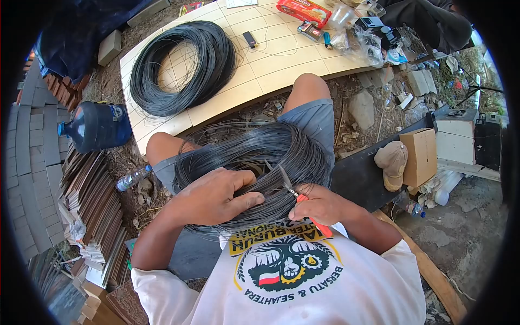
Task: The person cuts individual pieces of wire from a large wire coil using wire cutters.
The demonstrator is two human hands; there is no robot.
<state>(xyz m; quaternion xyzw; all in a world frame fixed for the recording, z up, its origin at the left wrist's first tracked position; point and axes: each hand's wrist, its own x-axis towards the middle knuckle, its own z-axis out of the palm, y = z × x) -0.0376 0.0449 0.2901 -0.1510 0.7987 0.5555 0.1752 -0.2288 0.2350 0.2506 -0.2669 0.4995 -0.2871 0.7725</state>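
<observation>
A thick coil of dark wire (216, 157) rests across the person's lap, with loose strands at its edges. My left hand (219, 197) lies on the near left part of this coil, its thumb and fingers closed around strands. On the coil's right side my right hand (319, 205) is wrapped round the red handle of a pair of scissors (302, 199). The metal blades point up and away over the wire and stand apart. A second dark coil (208, 65) lies flat on the tiled table beyond the knees.
The pale table (281, 70) holds a black lighter-sized object (249, 39), a red packet (304, 12) and plastic bags. A blue water jug (100, 127) stands left, above stacked tiles (97, 200). At right are a cap (391, 165) and a cardboard box (420, 157).
</observation>
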